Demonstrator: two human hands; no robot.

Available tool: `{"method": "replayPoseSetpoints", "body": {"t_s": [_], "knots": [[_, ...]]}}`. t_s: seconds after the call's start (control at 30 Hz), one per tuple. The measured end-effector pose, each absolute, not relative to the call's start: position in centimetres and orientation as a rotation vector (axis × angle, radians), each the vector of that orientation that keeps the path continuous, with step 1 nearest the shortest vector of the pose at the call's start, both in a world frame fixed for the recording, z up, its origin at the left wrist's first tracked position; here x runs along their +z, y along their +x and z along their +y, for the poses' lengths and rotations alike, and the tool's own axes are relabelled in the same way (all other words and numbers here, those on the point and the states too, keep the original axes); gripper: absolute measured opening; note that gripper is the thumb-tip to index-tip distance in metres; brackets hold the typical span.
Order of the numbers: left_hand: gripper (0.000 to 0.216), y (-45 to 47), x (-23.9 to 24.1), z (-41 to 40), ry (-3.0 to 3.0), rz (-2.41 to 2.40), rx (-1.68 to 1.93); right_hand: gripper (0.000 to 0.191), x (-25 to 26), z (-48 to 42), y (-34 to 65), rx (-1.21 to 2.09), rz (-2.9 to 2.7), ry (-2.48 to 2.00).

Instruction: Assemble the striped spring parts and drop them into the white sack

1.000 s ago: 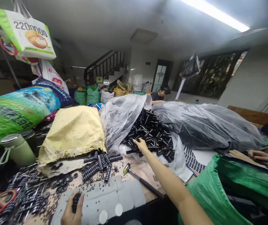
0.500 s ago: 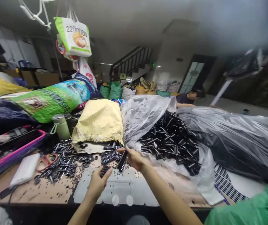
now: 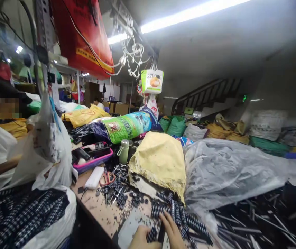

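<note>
Tube [image 3: 161, 233] gripped in right hand [image 3: 173, 229], ringed stack [image 3: 151, 235] clasped in left hand [image 3: 140, 242]

Two hands: the left hand [image 3: 141, 241] with one ribbed roll [image 3: 151, 235], the right hand [image 3: 174, 231] with one black tube [image 3: 161, 233]. One table [image 3: 103, 211] bears one yellow sack [image 3: 158, 162], one green flask [image 3: 123, 151], one pair of red scissors [image 3: 107, 178], one white power bank [image 3: 94, 177] and one pink tray [image 3: 92, 163]. The loose rolls [image 3: 179, 211] are too many to count.
</note>
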State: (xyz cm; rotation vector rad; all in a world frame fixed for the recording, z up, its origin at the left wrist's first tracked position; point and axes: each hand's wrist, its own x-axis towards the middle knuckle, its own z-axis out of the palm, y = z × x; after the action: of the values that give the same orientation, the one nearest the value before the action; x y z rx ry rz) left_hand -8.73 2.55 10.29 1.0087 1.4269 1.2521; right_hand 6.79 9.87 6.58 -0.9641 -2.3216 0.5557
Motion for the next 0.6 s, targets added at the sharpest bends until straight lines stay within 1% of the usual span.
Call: {"method": "replayPoseSetpoints", "body": {"t_s": [0.07,0.1,0.23,0.33,0.5,0.6], "knots": [[0.015,-8.0,10.3,2.1,0.993,1.389,1.215,0.1,7.8,8.1,6.9,0.577,-2.342,-0.954],[0.018,-7.8,10.4,2.0,0.987,1.352,1.206,0.106,8.5,7.4,6.9,0.579,-2.329,-0.955],[0.041,-8.1,11.2,1.8,0.819,1.119,1.238,0.107,10.9,5.5,7.5,0.65,-2.286,-1.006],[0.045,-8.3,11.8,1.6,0.703,1.009,1.256,0.108,12.1,4.4,7.9,0.723,-2.262,-1.013],[0.057,-7.6,11.9,1.2,0.708,1.038,1.238,0.111,13.3,2.5,7.3,0.809,-2.246,-0.928],[0.054,-7.0,11.6,1.1,0.683,1.059,1.251,0.11,13.5,1.9,6.7,0.825,-2.236,-0.878]]}}
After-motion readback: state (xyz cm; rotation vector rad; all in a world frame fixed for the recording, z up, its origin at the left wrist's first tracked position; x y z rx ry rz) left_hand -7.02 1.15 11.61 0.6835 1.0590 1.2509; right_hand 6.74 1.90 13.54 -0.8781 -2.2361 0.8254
